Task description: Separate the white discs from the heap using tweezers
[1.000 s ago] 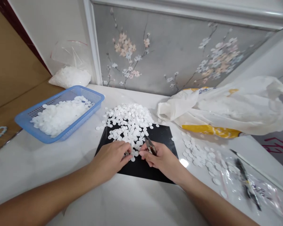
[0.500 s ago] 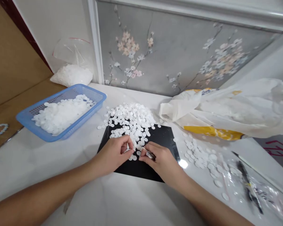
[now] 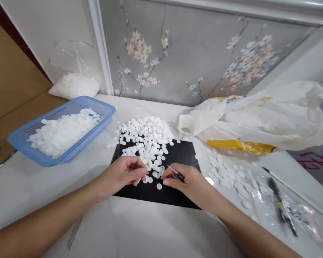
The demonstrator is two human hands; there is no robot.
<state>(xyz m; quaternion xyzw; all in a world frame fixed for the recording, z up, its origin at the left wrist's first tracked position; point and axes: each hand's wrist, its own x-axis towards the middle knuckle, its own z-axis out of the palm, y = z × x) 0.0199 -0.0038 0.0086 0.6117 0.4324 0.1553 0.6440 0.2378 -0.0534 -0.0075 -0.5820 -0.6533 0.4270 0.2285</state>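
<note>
A heap of small white discs (image 3: 150,130) spills across a black board (image 3: 161,197) on the white table. My left hand (image 3: 129,171) is over the left part of the board, thumb and fingertips pinched together beside some discs. Whatever is in that pinch is too small to make out. Over the right part, my right hand (image 3: 185,178) is closed around a thin, pointed metal tool (image 3: 176,173); most of it is hidden in the fingers, its tip aimed up and left. A single white disc (image 3: 159,186) lies on the board between the hands.
A blue basket (image 3: 67,157) of discs stands left, with a clear bag of white pieces (image 3: 75,86) behind. At right are a white plastic bag (image 3: 258,122), more scattered discs (image 3: 223,172), a black pen-like tool (image 3: 281,206), a slim white stick (image 3: 296,193) and clear packets.
My hands have drawn apart, the left moving left. A lone disc now shows on the board near my right fingertips. The whole view has shifted slightly.
</note>
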